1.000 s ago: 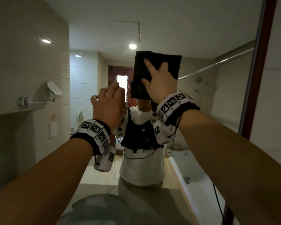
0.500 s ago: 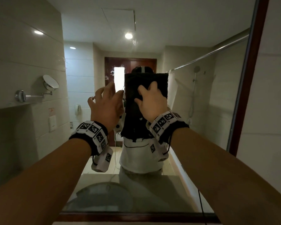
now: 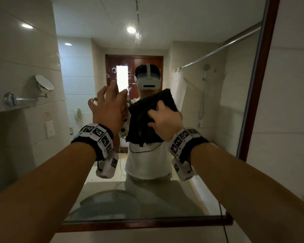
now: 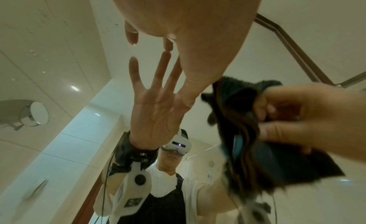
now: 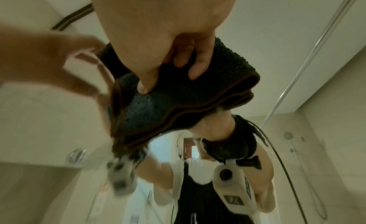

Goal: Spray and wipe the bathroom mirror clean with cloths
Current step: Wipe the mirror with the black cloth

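The wood-framed bathroom mirror (image 3: 209,120) fills the head view, with droplets (image 3: 137,34) and smears high on the glass. My right hand (image 3: 165,118) grips a dark folded cloth (image 3: 147,109) and holds it against the glass at chest height of my reflection. In the right wrist view the thumb and fingers (image 5: 194,67) dig into the cloth (image 5: 178,102). My left hand (image 3: 109,106) is just left of the cloth, fingers spread and straight. Its fingertips (image 4: 168,46) touch the glass and it holds nothing.
The mirror's dark wood frame runs along the bottom (image 3: 144,223) and right side (image 3: 258,85), with a tiled wall (image 3: 291,120) beyond. Reflected in the glass are a round shaving mirror on an arm (image 3: 44,82), a sink basin (image 3: 109,202) and a shower rail (image 3: 218,48).
My right hand has dragged the cloth down the glass from above head height to chest height, uncovering my reflected head. The left hand has stayed on the glass beside it.
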